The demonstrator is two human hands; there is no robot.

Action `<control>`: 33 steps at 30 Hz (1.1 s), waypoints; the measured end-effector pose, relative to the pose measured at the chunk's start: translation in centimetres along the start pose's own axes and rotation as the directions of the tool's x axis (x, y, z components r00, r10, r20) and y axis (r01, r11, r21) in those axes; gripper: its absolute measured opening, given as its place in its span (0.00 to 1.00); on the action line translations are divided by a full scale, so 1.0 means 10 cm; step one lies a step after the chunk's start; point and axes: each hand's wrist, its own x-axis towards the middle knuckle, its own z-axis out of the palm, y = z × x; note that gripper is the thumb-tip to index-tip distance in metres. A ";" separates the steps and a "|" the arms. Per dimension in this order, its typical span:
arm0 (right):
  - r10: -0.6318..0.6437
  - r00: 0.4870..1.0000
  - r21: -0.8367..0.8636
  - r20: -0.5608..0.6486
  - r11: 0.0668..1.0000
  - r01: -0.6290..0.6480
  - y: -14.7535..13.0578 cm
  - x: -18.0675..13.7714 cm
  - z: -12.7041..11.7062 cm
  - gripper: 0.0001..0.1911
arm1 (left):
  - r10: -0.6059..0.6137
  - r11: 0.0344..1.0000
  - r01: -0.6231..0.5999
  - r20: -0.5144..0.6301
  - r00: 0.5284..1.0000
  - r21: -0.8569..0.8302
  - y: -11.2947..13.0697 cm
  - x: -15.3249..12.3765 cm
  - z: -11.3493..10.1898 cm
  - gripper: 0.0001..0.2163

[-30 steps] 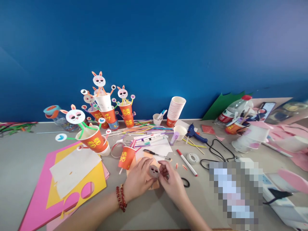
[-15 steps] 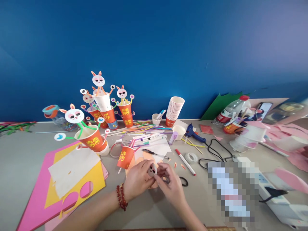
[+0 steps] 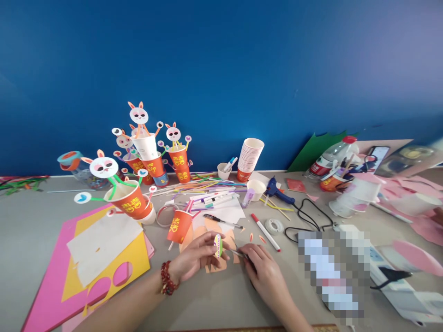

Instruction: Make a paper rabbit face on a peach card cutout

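My left hand (image 3: 200,256) pinches a small paper disc (image 3: 218,246) with purple, yellow and green print facing me. To its right, my right hand (image 3: 261,265) curls over a pair of scissors (image 3: 238,253). The metal blades point left toward the disc, while the dark handles are mostly covered by my fingers. Peach paper scraps (image 3: 221,265) lie beneath and behind my left hand. Two small orange-and-white ear pieces (image 3: 262,240) rest just beyond my right hand. An orange paper cup (image 3: 180,226) with pink straws stands tilted behind my left hand.
Rabbit-faced paper cups (image 3: 128,200) stand at the left behind pink and yellow sheets (image 3: 138,251). Markers, straws and a stack of cups (image 3: 249,159) lie farther back. A blue glue gun (image 3: 279,191) and its black cord are right of centre, near a power strip (image 3: 394,281).
My right hand has left the paper piece, moved right and closed on the scissors. My left hand has turned the piece so its printed side shows. The view has shifted slightly.
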 end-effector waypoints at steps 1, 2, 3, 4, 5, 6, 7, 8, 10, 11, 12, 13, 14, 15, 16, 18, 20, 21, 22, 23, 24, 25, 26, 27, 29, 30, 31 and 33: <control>0.003 1.000 -0.011 -0.020 1.000 -0.003 0.02 0.00 -0.02 0.14 | -0.011 0.999 0.011 0.013 1.000 -0.036 0.00 0.00 0.00 0.21; 0.006 0.999 -0.019 -0.043 1.000 -0.006 0.04 0.01 -0.04 0.13 | -0.020 0.998 0.022 0.021 1.000 -0.058 -0.01 0.00 0.00 0.22; 0.010 0.998 -0.018 -0.063 1.000 -0.011 0.05 0.02 -0.06 0.13 | -0.028 0.997 0.030 0.026 0.999 -0.067 -0.02 0.00 -0.01 0.22; 0.016 0.997 -0.004 -0.079 1.000 -0.016 0.04 0.03 -0.08 0.11 | -0.030 0.997 0.032 0.031 0.999 -0.063 -0.04 0.00 -0.02 0.23; 0.024 0.996 0.025 -0.089 0.999 -0.022 0.02 0.04 -0.10 0.10 | -0.022 0.999 0.024 0.037 0.999 -0.045 -0.05 0.01 -0.03 0.23; 0.035 0.995 0.071 -0.090 0.997 -0.029 -0.02 0.06 -0.11 0.08 | -0.003 1.000 0.004 0.046 0.999 -0.004 -0.07 0.01 -0.03 0.23; 0.050 0.995 0.132 -0.085 0.990 -0.038 -0.07 0.09 -0.12 0.07 | 0.030 0.997 -0.033 0.046 0.998 0.073 -0.08 0.01 -0.04 0.23; 0.066 0.995 0.204 -0.073 0.978 -0.049 -0.12 0.11 -0.11 0.07 | 0.079 0.978 -0.083 0.033 0.996 0.192 -0.09 0.01 -0.04 0.22; 0.095 0.994 0.341 -0.056 0.937 -0.070 -0.23 0.17 -0.08 0.07 | 0.214 0.827 -0.191 0.018 0.977 0.529 -0.10 -0.01 -0.03 0.22; 0.104 0.994 0.398 -0.046 0.914 -0.077 -0.28 0.20 -0.06 0.07 | 0.285 0.687 -0.228 0.032 0.958 0.690 -0.10 -0.02 -0.02 0.22; 0.113 0.993 0.448 -0.037 0.890 -0.084 -0.32 0.22 -0.03 0.08 | 0.341 0.534 -0.247 0.062 0.938 0.809 -0.10 -0.03 -0.01 0.22; 0.120 0.992 0.493 -0.026 0.865 -0.092 -0.35 0.24 0.00 0.08 | 0.377 0.396 -0.257 0.099 0.921 0.882 -0.10 -0.05 0.00 0.23; 0.128 0.992 0.532 -0.014 0.840 -0.100 -0.37 0.25 0.03 0.08 | 0.391 0.294 -0.261 0.133 0.911 0.919 -0.10 -0.06 0.01 0.24; 0.136 0.991 0.568 -0.004 0.816 -0.110 -0.38 0.26 0.05 0.08 | 0.398 0.230 -0.261 0.155 0.904 0.938 -0.11 -0.07 0.01 0.25; 0.144 0.990 0.598 0.005 0.793 -0.119 -0.38 0.26 0.08 0.08 | 0.402 0.195 -0.258 0.163 0.901 0.946 -0.12 -0.08 0.01 0.26; 0.154 0.988 0.638 0.002 0.761 -0.120 -0.37 0.26 0.11 0.08 | 0.398 0.182 -0.249 0.161 0.903 0.951 -0.14 -0.09 0.01 0.29; 0.149 0.989 0.658 -0.011 0.746 -0.105 -0.35 0.26 0.11 0.07 | 0.385 0.214 -0.230 0.134 0.913 0.949 -0.15 -0.08 0.00 0.32; 0.140 0.990 0.660 -0.017 0.745 -0.094 -0.33 0.26 0.11 0.07 | 0.376 0.241 -0.224 0.122 0.919 0.944 -0.16 -0.08 0.00 0.34; 0.123 0.992 0.657 -0.019 0.749 -0.080 -0.32 0.26 0.10 0.07 | 0.365 0.270 -0.224 0.116 0.924 0.936 -0.16 -0.08 0.00 0.34; 0.103 0.994 0.648 -0.021 0.759 -0.065 -0.31 0.26 0.08 0.07 | 0.358 0.295 -0.231 0.117 0.926 0.927 -0.15 -0.07 0.00 0.34; 0.082 0.996 0.635 -0.019 0.771 -0.051 -0.30 0.26 0.07 0.07 | 0.355 0.317 -0.244 0.124 0.926 0.916 -0.15 -0.07 0.00 0.34; 0.061 0.998 0.620 -0.016 0.784 -0.037 -0.30 0.26 0.05 0.07 | 0.356 0.339 -0.262 0.135 0.925 0.903 -0.15 -0.07 0.00 0.33; 0.040 0.999 0.604 -0.015 0.796 -0.023 -0.29 0.26 0.04 0.08 | 0.360 0.367 -0.280 0.143 0.922 0.887 -0.15 -0.06 -0.01 0.32; 0.018 1.000 0.592 -0.011 0.806 -0.008 -0.28 0.27 0.02 0.08 | 0.362 0.406 -0.294 0.143 0.921 0.865 -0.15 -0.06 -0.02 0.31; -0.025 1.000 0.587 -0.010 0.809 0.026 -0.28 0.27 -0.01 0.08 | 0.349 0.509 -0.304 0.130 0.928 0.805 -0.15 -0.05 -0.03 0.30; -0.051 0.999 0.590 -0.010 0.806 0.047 -0.27 0.28 -0.03 0.09 | 0.335 0.560 -0.305 0.126 0.934 0.770 -0.16 -0.05 -0.05 0.30; -0.077 0.997 0.594 -0.011 0.802 0.069 -0.27 0.28 -0.04 0.10 | 0.320 0.604 -0.302 0.123 0.939 0.738 -0.17 -0.04 -0.05 0.29; -0.119 0.993 0.598 -0.022 0.794 0.108 -0.27 0.29 -0.05 0.12 | 0.301 0.659 -0.300 0.124 0.946 0.690 -0.18 -0.03 -0.07 0.28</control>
